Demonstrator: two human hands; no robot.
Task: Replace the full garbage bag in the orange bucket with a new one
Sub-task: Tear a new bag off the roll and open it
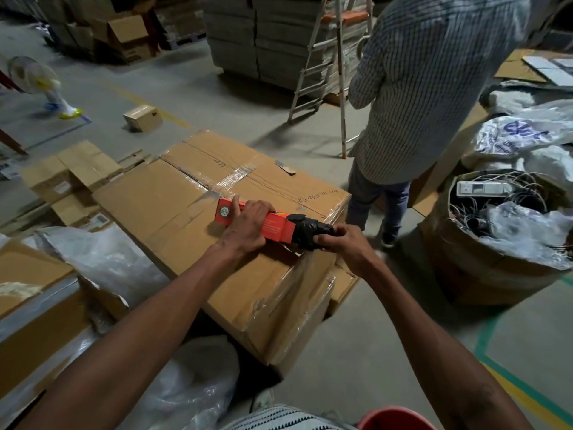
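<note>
**Black bag roll pinched at the mouth of its orange box, on a taped carton**

A big taped carton fills the middle of the warehouse floor and serves as the work surface. Crumpled clear plastic sheeting and flattened cardboard crowd its left side. Just beyond its far right corner stands a second person in a checked shirt, back turned, with a stepladder behind. To the right sits a cardboard drum stuffed with tangled wires and plastic. A small carton and a pedestal fan stand well apart at far left.

Handwritten figures run along the big carton's right edge (upside down from here, and not surely legible). A white bag above the drum carries blue print too blurred to read. The orange box shows a round seal on its left end.

The left hand curls over the orange box, pressing it onto the carton. The right hand pinches the black garbage bag roll sticking out of the box's right end. The orange bucket shows only as a rim at the bottom edge, near the person's body.
</note>
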